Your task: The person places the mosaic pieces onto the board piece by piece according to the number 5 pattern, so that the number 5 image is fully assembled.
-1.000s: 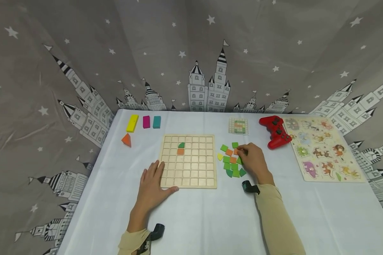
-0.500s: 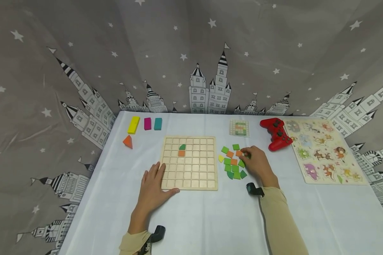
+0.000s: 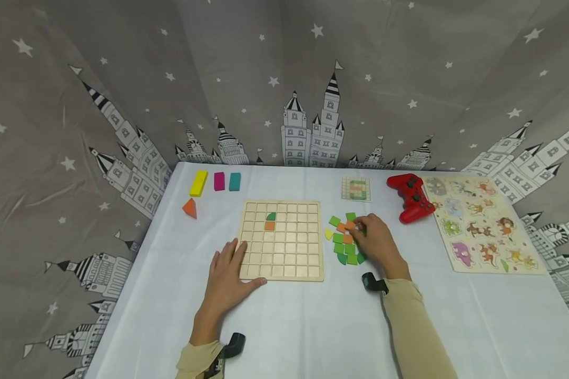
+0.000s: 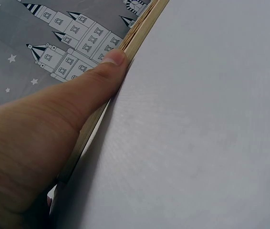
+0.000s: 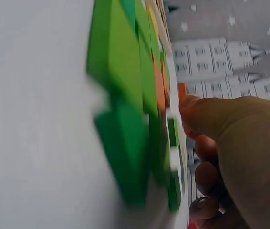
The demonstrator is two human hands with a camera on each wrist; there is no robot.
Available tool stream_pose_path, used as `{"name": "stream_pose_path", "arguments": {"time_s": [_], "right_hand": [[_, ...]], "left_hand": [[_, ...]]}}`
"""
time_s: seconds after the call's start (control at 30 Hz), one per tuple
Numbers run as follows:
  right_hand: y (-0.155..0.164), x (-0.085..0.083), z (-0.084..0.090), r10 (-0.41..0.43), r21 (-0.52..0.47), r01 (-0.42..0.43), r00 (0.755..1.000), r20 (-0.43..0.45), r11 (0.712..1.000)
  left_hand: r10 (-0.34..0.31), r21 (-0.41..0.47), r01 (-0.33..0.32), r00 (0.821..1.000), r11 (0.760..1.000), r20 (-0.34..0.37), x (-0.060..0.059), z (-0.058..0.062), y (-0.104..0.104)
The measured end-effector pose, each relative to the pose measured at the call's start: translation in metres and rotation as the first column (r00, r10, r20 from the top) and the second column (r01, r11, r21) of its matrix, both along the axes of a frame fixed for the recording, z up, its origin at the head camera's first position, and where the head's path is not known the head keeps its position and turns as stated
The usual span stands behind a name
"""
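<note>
1. While resting flat at lower centre of the head view, left hand [image 3: 227,276] presses with straight fingers on the near-left corner of the square wooden grid board [image 3: 281,239]; thumb laid along the board's edge in the left wrist view [image 4: 107,67].
2. Right of the board, at frame centre, right hand [image 3: 376,239] curled over the loose pile of green and orange wooden tiles [image 3: 343,239], fingertips seemingly pinching a small orange square tile [image 3: 350,225] at the pile's upper edge; grip judged closed on it, though partly hidden.
3. Already seated in the board's upper rows: a green quarter-round tile [image 3: 271,216] with an orange square tile [image 3: 268,226] directly below it, touching.
4. Step in hand, as judged: picking the next piece from the pile.
5. Next move likely calls for lifting the tile clear of its neighbours, carrying it leftward, and lowering it square into an open cell while holding the board steady.
6. Farther up the desk [image 3: 313,326]: a small pattern card [image 3: 356,188], a red game controller [image 3: 410,197], an animal puzzle board [image 3: 481,223] at right, coloured blocks [image 3: 213,181] at upper left.
</note>
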State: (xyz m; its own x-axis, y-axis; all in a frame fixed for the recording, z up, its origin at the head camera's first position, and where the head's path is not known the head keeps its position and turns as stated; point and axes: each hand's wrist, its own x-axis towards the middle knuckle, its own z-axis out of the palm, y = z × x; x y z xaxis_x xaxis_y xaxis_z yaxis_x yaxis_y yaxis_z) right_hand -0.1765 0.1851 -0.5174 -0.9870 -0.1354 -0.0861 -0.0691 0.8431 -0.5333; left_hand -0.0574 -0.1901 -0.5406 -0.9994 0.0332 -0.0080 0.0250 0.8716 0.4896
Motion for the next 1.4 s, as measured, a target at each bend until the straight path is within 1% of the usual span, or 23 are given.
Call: {"name": "stream_pose_path", "arguments": {"time_s": [0.13,0.3,0.4,0.5,0.63,0.8,0.9,1.0,1.1,1.3,1.4], "right_hand": [[-0.023,0.002,0.0,0.041,-0.018,-0.042,0.998,-0.054,0.999],[-0.061,0.003,-0.001,0.142,-0.053,-0.149,0.982,-0.128,0.987],[-0.088,0.003,-0.001,0.219,-0.061,-0.229,0.965,-0.141,0.971],[-0.115,0.005,0.0,0.293,-0.059,-0.302,0.947,-0.132,0.951],[-0.146,0.009,0.002,0.354,-0.031,-0.361,0.926,-0.132,0.932],[-0.171,0.01,0.003,0.388,0.021,-0.389,0.91,-0.149,0.921],[-0.178,0.01,0.003,0.394,0.053,-0.391,0.908,-0.14,0.919],[-0.18,0.01,0.003,0.396,0.061,-0.392,0.908,-0.138,0.918],[-0.181,0.011,0.002,0.391,0.046,-0.388,0.909,-0.142,0.92],[-0.182,0.014,-0.001,0.357,0.038,-0.355,0.925,-0.129,0.934],[-0.181,0.014,-0.002,0.349,0.03,-0.349,0.926,-0.14,0.937]], "left_hand": [[0.001,-0.002,-0.001,1.0,1.0,-0.011,0.001,0.001,0.0],[0.001,0.005,-0.001,1.0,1.0,-0.027,0.0,0.001,0.001],[0.007,0.018,-0.007,1.0,1.0,-0.019,-0.001,0.001,0.001],[0.011,0.025,-0.011,1.0,1.0,-0.004,0.0,0.0,0.0],[0.007,0.013,-0.007,1.0,1.0,0.004,0.0,-0.001,-0.001],[0.008,0.013,-0.008,1.0,1.0,-0.001,0.0,0.0,-0.001],[0.007,0.016,-0.007,1.0,1.0,-0.005,0.0,0.001,0.0],[0.009,0.02,-0.008,1.0,1.0,-0.005,0.0,0.001,0.0],[0.013,0.021,-0.012,1.0,1.0,-0.002,0.0,0.002,0.0],[0.004,0.011,-0.004,1.0,1.0,-0.001,0.0,0.0,-0.002],[0.006,0.01,-0.006,1.0,1.0,0.0,-0.001,0.001,-0.001]]}}
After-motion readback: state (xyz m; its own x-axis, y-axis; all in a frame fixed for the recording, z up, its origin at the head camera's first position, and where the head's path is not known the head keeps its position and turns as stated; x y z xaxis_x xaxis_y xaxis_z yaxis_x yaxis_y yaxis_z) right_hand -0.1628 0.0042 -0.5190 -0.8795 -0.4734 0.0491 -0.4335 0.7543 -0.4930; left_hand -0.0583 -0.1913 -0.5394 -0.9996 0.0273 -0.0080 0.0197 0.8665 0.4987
